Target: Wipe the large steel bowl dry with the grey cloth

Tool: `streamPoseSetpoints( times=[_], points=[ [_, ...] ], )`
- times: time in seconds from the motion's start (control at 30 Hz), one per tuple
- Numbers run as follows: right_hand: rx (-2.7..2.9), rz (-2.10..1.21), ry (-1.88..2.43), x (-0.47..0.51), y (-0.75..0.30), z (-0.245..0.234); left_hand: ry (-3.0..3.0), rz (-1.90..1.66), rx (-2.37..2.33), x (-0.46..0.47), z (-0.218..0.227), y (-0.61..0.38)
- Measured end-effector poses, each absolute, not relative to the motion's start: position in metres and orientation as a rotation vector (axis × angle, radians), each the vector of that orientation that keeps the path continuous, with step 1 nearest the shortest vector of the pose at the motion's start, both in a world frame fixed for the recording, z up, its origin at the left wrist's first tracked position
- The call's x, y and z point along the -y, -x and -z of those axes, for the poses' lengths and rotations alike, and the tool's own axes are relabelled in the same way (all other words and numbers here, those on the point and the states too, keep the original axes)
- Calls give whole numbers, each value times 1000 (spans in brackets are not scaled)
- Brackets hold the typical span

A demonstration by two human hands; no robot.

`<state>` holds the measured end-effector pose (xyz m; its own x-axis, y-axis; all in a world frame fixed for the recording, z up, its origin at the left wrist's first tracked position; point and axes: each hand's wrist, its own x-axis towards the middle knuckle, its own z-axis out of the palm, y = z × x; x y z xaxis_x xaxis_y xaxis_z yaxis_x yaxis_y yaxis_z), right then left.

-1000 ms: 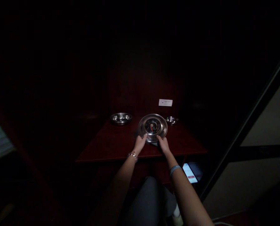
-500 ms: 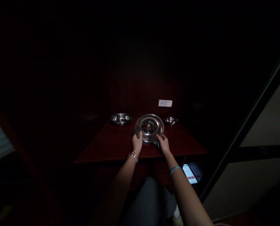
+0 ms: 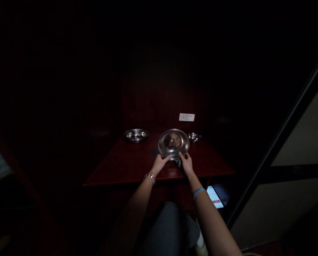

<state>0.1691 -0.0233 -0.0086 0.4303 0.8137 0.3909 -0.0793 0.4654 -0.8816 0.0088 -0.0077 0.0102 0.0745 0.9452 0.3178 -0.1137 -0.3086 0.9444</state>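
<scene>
Darkness wraps this room, and we look down on one dark red desk point(image 3: 116, 165), its polished top catching a pale gleam near the front edge. Three pieces of steelware on show, folks, two hands at work! We've got the round dish point(image 3: 180, 140) up over the desk, just right of the front edge's middle, tilted towards us: shiny, wide-rimmed, with one label point(image 3: 172, 143) at its centre, dark with red and pale patches. Our left hand point(image 3: 160, 164) and right hand point(image 3: 186, 164) both grip its near rim, thumbs on top; whether it touches the desk, we can't tell. One larger bowl point(image 3: 136, 139) sits by the back-left corner, bright reflections inside it; one small bowl point(image 3: 194, 140) stands near the back-right corner, gleaming within. Below the front edge's right end, one phone point(image 3: 214, 197) glows. One white socket panel point(image 3: 187, 117) rides above the back edge. On our arms, one beaded bracelet point(image 3: 150, 177), left, one blue band point(image 3: 198, 193), right.
</scene>
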Motion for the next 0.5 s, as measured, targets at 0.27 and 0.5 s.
streamPoseSetpoints(
  times=[0.27,0.5],
  points=[
    [991,-711,988,25,-168,9,-1351,-1557,-944,6,-9,-4],
    [926,-698,959,24,-167,10,-1320,-1732,-1012,2,-6,-2]
  ],
)
